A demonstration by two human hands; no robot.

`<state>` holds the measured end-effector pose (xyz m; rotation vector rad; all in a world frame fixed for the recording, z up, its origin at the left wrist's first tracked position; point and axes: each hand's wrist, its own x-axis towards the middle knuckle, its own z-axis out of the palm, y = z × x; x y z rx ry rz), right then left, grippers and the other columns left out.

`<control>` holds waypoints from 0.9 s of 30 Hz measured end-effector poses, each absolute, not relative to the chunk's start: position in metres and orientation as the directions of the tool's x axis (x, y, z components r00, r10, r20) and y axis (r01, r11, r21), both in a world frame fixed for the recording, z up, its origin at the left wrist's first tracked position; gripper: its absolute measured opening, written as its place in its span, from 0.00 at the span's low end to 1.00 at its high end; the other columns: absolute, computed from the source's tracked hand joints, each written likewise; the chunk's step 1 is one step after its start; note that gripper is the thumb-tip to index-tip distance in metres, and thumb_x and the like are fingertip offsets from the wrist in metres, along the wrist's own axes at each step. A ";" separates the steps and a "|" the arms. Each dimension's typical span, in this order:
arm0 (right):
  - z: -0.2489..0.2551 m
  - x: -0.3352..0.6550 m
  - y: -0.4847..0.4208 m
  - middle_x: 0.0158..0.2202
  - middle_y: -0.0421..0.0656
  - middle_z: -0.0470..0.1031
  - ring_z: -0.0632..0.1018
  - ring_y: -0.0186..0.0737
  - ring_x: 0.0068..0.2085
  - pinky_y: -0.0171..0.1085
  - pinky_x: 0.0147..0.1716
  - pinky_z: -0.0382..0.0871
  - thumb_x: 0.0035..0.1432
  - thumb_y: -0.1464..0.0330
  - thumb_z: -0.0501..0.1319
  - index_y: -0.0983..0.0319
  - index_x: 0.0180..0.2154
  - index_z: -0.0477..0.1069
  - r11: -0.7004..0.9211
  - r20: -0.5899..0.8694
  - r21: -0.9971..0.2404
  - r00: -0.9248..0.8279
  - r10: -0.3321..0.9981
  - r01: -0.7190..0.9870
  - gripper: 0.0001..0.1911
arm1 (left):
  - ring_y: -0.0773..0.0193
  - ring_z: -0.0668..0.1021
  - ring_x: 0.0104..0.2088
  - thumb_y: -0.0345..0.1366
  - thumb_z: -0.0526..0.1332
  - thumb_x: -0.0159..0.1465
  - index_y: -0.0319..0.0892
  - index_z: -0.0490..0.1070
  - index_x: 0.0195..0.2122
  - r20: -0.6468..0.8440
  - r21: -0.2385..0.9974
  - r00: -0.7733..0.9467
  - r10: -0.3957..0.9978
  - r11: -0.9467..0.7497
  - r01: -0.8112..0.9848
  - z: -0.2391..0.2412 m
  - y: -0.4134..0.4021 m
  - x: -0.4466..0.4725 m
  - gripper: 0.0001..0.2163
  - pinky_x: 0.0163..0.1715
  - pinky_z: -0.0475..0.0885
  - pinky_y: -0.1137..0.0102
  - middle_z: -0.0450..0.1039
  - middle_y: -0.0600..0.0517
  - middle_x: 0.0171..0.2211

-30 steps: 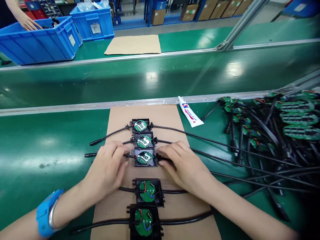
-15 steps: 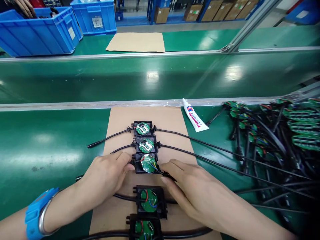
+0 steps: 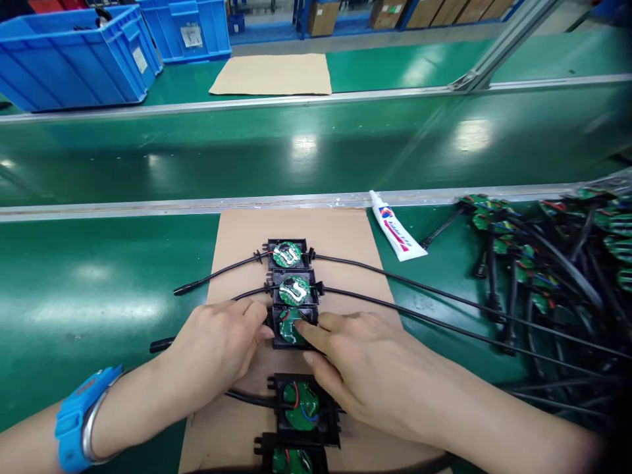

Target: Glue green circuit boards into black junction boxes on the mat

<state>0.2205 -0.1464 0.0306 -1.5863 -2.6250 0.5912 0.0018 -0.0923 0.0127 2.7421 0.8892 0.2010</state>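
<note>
A column of black plastic housings with round green circuit boards runs down a brown cardboard sheet point(image 3: 241, 230). My left hand point(image 3: 222, 342) is closed in a pinch at the left edge of the third housing point(image 3: 277, 337), on the black cable point(image 3: 162, 344) there; its fingertips are partly hidden. My right hand point(image 3: 365, 362) reaches in from the right, its index fingertip pressing on that housing's circuit board point(image 3: 289, 327) and its thumb apart below. Two housings point(image 3: 287, 254) above have cables out both sides. Nearer me sits another housing point(image 3: 306, 408) with red and blue wires.
A white tube point(image 3: 397, 227) lies right of the cardboard. Cabled circuit boards point(image 3: 533, 263) are heaped at the right. Beyond the bench's metal edge stand blue bins point(image 3: 74, 66) and a flat cardboard piece point(image 3: 274, 74). A metal post point(image 3: 508, 46) rises at back right.
My right index finger has moved from the right edge of the third housing onto its circuit board. My left hand stays at the left edge. Another person's hand has left the blue bin.
</note>
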 end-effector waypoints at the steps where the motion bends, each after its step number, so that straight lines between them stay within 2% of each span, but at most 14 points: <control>1: 0.029 0.220 -0.146 0.28 0.46 0.75 0.76 0.42 0.27 0.39 0.26 0.64 0.59 0.68 0.53 0.63 0.40 0.75 0.421 -0.172 -0.320 -0.489 0.856 0.849 0.13 | 0.59 0.80 0.32 0.30 0.53 0.66 0.39 0.67 0.49 0.050 0.308 0.804 0.593 -0.775 0.552 0.013 -0.091 0.002 0.11 0.29 0.76 0.67 0.78 0.47 0.40; 5: 0.022 0.220 -0.149 0.28 0.46 0.75 0.77 0.44 0.27 0.39 0.26 0.65 0.58 0.70 0.54 0.64 0.40 0.76 0.438 -0.132 -0.286 -0.488 0.863 0.852 0.13 | 0.59 0.81 0.36 0.28 0.54 0.64 0.41 0.72 0.39 0.013 0.469 0.781 0.624 -0.694 0.546 0.014 -0.086 0.001 0.08 0.34 0.76 0.67 0.79 0.50 0.41; 9: 0.020 0.218 -0.159 0.28 0.46 0.75 0.76 0.44 0.26 0.39 0.25 0.65 0.57 0.69 0.55 0.64 0.41 0.76 0.430 -0.088 -0.264 -0.466 0.880 0.863 0.14 | 0.62 0.80 0.33 0.29 0.55 0.64 0.42 0.72 0.35 0.006 0.590 0.740 0.673 -0.600 0.541 0.018 -0.089 0.003 0.07 0.32 0.74 0.68 0.78 0.53 0.33; 12: 0.020 0.216 -0.167 0.29 0.47 0.76 0.76 0.41 0.27 0.38 0.26 0.65 0.56 0.70 0.55 0.65 0.42 0.76 0.435 -0.075 -0.283 -0.472 0.878 0.855 0.14 | 0.64 0.76 0.28 0.31 0.52 0.65 0.41 0.71 0.31 -0.035 0.611 0.746 0.665 -0.576 0.543 0.023 -0.097 0.005 0.10 0.27 0.71 0.70 0.74 0.53 0.27; 15: 0.020 0.214 -0.171 0.30 0.47 0.76 0.76 0.40 0.28 0.37 0.28 0.65 0.57 0.70 0.54 0.66 0.43 0.75 0.426 -0.056 -0.313 -0.464 0.884 0.849 0.15 | 0.63 0.75 0.27 0.29 0.49 0.65 0.40 0.69 0.29 -0.078 0.546 0.762 0.643 -0.612 0.572 0.021 -0.105 0.006 0.12 0.26 0.71 0.69 0.72 0.51 0.25; 18: 0.016 0.214 -0.172 0.30 0.48 0.76 0.76 0.41 0.29 0.38 0.28 0.65 0.57 0.71 0.54 0.66 0.43 0.75 0.412 -0.036 -0.340 -0.450 0.892 0.845 0.15 | 0.59 0.76 0.28 0.28 0.48 0.62 0.40 0.70 0.29 -0.054 0.440 0.772 0.634 -0.679 0.588 0.015 -0.107 0.008 0.12 0.28 0.73 0.65 0.73 0.49 0.26; 24: 0.006 0.213 -0.172 0.30 0.48 0.77 0.77 0.46 0.28 0.40 0.25 0.65 0.55 0.70 0.55 0.66 0.40 0.77 0.416 -0.041 -0.307 -0.449 0.893 0.856 0.14 | 0.59 0.74 0.18 0.29 0.54 0.54 0.43 0.66 0.18 -0.174 0.220 0.766 0.619 -0.734 0.643 0.019 -0.094 0.024 0.09 0.18 0.69 0.66 0.71 0.51 0.17; 26: 0.006 0.211 -0.174 0.30 0.48 0.77 0.77 0.45 0.27 0.40 0.24 0.64 0.54 0.70 0.57 0.66 0.39 0.77 0.408 -0.032 -0.280 -0.433 0.901 0.869 0.13 | 0.58 0.76 0.20 0.30 0.55 0.56 0.42 0.69 0.20 -0.169 0.191 0.750 0.640 -0.725 0.662 0.022 -0.095 0.024 0.09 0.20 0.72 0.65 0.74 0.50 0.20; 27: 0.006 0.210 -0.175 0.29 0.47 0.77 0.77 0.45 0.26 0.40 0.23 0.64 0.54 0.70 0.57 0.66 0.39 0.77 0.403 -0.022 -0.269 -0.424 0.905 0.875 0.13 | 0.57 0.77 0.24 0.30 0.55 0.58 0.41 0.73 0.26 -0.125 0.183 0.742 0.659 -0.720 0.670 0.022 -0.099 0.021 0.08 0.22 0.74 0.64 0.76 0.49 0.24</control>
